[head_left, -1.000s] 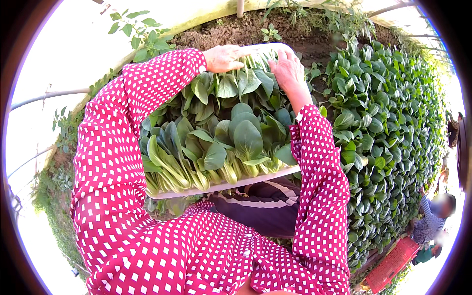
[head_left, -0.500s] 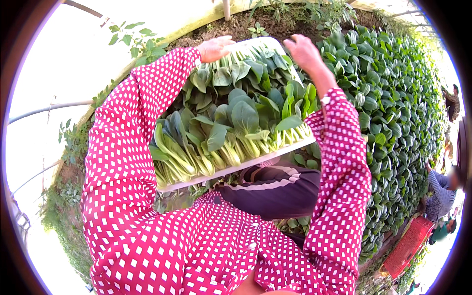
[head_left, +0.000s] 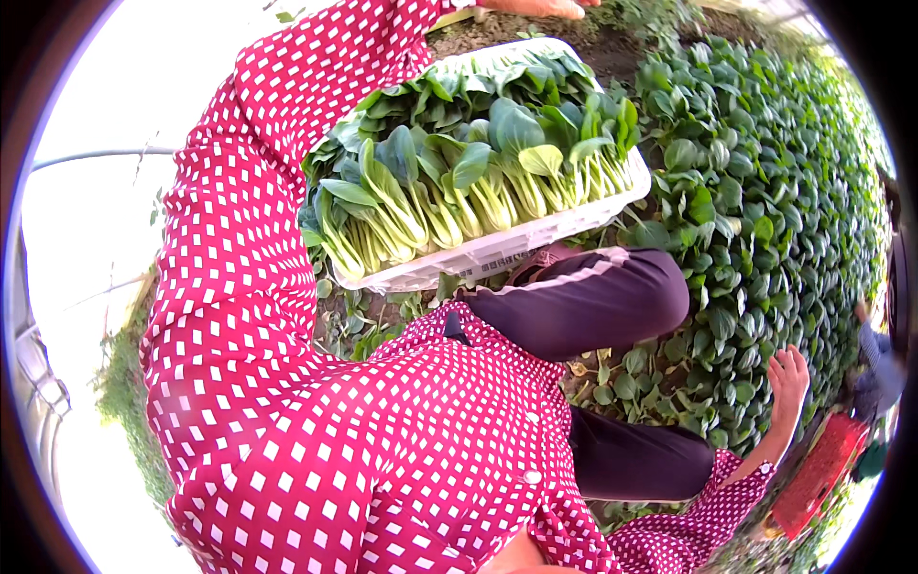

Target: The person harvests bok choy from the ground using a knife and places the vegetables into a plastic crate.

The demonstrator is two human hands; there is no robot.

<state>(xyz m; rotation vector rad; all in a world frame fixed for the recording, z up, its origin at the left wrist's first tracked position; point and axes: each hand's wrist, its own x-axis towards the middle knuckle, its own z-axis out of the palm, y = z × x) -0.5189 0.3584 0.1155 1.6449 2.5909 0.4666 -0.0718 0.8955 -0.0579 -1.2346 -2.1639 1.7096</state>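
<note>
A white crate (head_left: pixel 507 251) packed with cut green leafy vegetables (head_left: pixel 459 163) lies tilted across my dark-trousered knee (head_left: pixel 593 297). My left arm in a red dotted sleeve runs along the crate's left side. My left hand (head_left: pixel 535 8) is at the top edge of the picture, just past the crate's far end and mostly cut off, so its grip does not show. My right hand (head_left: pixel 790 375) hangs low on the right, away from the crate, with fingers apart and nothing in it, over the growing plants.
A dense bed of green leafy plants (head_left: pixel 765 210) fills the right side, with bare soil (head_left: pixel 593 48) behind the crate. A red crate (head_left: pixel 822 469) stands at the lower right. Another person in blue (head_left: pixel 875 354) is at the right edge. White greenhouse sheeting (head_left: pixel 96 191) is on the left.
My right hand has let go of the crate's far rim and dropped to the lower right. The crate has swung lower and to the right, onto my knee.
</note>
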